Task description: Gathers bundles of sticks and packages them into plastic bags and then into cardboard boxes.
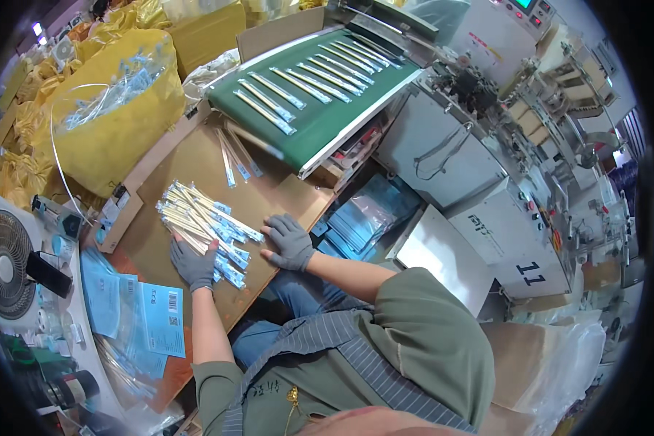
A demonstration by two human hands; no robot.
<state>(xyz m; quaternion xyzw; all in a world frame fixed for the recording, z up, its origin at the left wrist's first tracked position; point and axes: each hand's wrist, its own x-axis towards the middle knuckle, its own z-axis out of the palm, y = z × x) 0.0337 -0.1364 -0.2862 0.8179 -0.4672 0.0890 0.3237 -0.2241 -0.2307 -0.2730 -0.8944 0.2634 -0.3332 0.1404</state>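
A loose pile of wrapped chopsticks [193,211], pale sticks in clear and blue-printed sleeves, lies on the brown tabletop [149,251]. My left hand [192,263], in a grey glove with bare fingertips, rests against the pile's near left side, thumb and fingers apart. At the pile's right side my right hand [291,243], gloved the same way, has its fingers spread towards the blue sleeve ends. Neither hand is closed around a chopstick. A few more wrapped chopsticks [229,161] lie beyond the pile, below the conveyor's end.
A green conveyor belt [298,120] carries spaced wrapped chopsticks at the back. Left are a yellow sack [123,156], blue printed bags [163,320] and a fan [6,269]. A bin of blue packaging [363,218] stands right, beside a white machine cabinet [516,240].
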